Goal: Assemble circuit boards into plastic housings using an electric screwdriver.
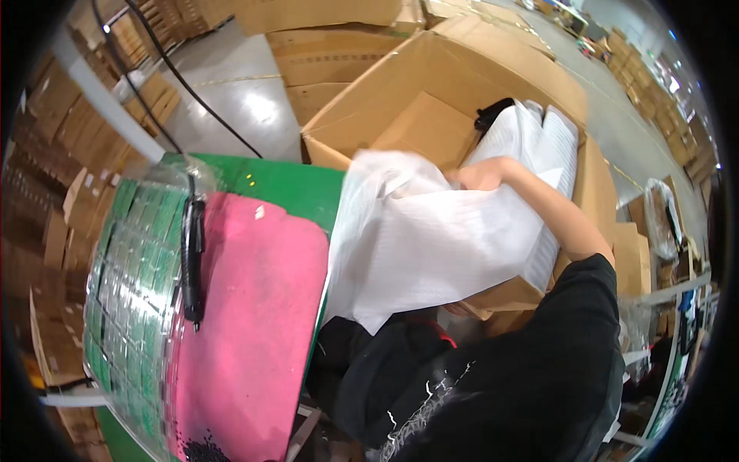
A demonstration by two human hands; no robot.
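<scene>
A large white foam sheet (446,246) spreads from the green table's edge across the near side of an open cardboard box (346,108). My right hand (485,175) is over the box, its fingers closed on the sheet's upper edge. My left hand (412,185) shows only as a faint, blurred shape through the sheet, its fingers hidden. Inside the box, along its right side, lie items wrapped in white foam (550,146). A black part (493,114) sticks out at their far end.
On the green table (285,181) at the left lie a pink mat (254,308) and a clear plastic tray (131,292). A black corded power screwdriver (192,262) hangs over them. Small black pieces (204,448) sit at the mat's near end. Stacked cartons (331,58) stand behind the box.
</scene>
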